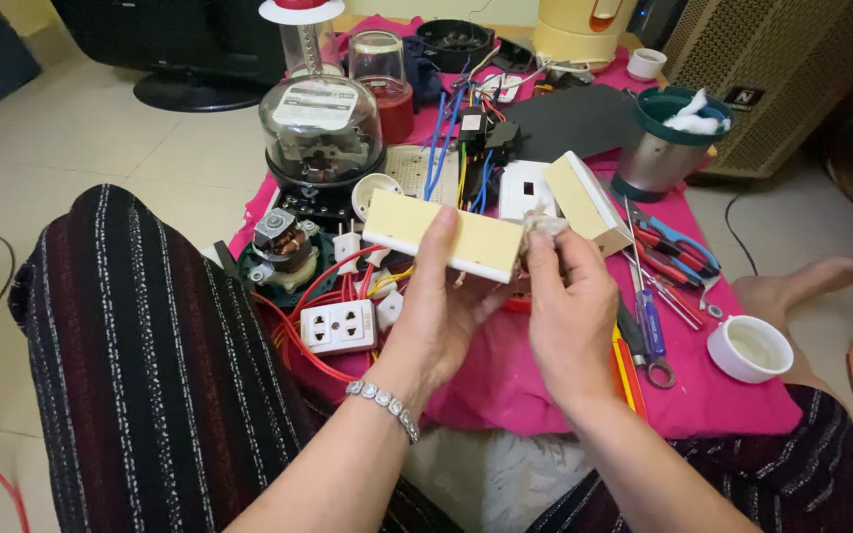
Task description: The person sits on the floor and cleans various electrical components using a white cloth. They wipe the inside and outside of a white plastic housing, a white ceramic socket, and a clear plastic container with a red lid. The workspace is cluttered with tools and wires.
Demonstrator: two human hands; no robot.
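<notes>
1. Left hand [438, 311] grips a cream rectangular box [444, 236] from below; its fingers [438, 237] wrap over the front face, thumb underneath.
2. The box is held in the air, tilted, above the pink cloth [505, 380], in the middle of the view.
3. Right hand [570, 306] pinches a small wad of whitish rag [545, 227] between thumb and fingertips, pressed against the right end of the box.
4. Both hands are clenched on their items, neither is released.
5. A second cream box piece [586, 200] sits just right of the rag, touching the held box or very near it; cannot tell which.
6. Under the left hand, a white double wall socket [340, 326] lies on the cloth with red wires [298, 341] looping around it.
7. Behind the box: a glass-domed electric meter [320, 128], a small motor [283, 247] and blue wires [438, 148].
8. Right of the right hand: a blue-handled screwdriver [649, 321], red-and-blue pliers [678, 247] and a wrench [644, 360].
9. A white cup [750, 347] stands at the right edge of the cloth; a metal cup with a green rim [665, 138], white cotton inside, stands further back.
10. A bead bracelet [384, 407] is on the left wrist.
11. The person's knees in dark striped fabric [140, 345] frame the cloth, which lies on the tiled floor [71, 128].
</notes>
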